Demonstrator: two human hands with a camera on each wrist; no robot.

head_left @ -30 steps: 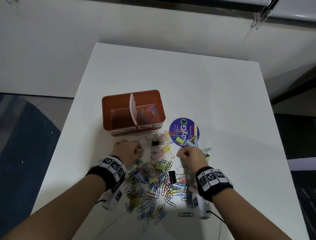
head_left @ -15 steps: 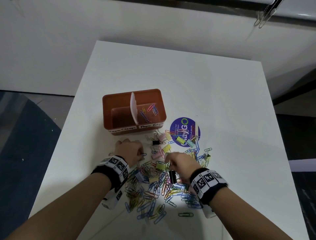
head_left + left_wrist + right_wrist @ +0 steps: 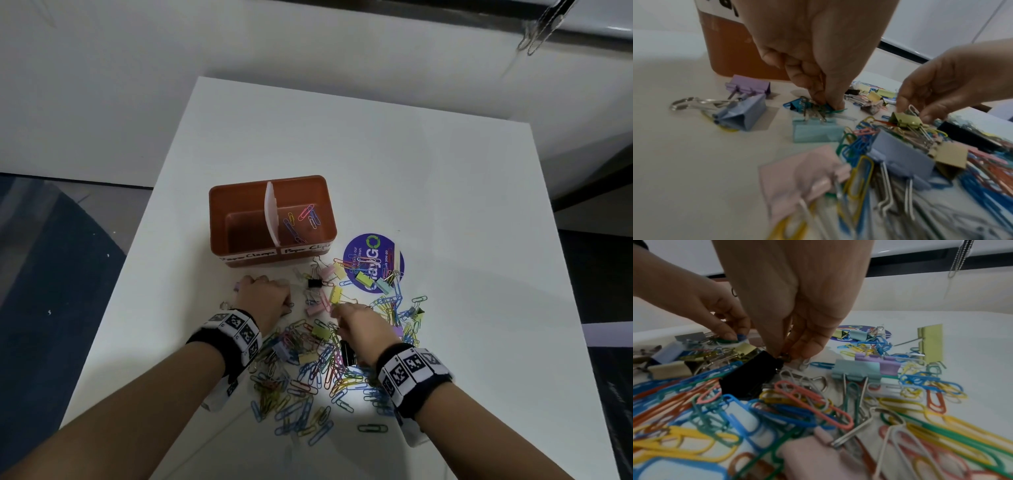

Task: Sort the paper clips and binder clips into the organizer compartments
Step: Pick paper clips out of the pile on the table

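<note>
Pickup step, mixed pile on worktop (image 3: 428, 192). Left grip (image 3: 824, 104) pinches small teal binder clip (image 3: 797, 105); right grip (image 3: 791, 357) pinches wire handle beside black binder clip (image 3: 750, 374). Organizer (image 3: 239, 253) just beyond left grip; left compartment bare. Next move: lift clear of tangle, carry to left compartment.

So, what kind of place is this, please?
Probably an office or study room, though I cannot be sure: a plain white table, an orange organizer with handwritten labels, and a bead cord like a window blind's.
</note>
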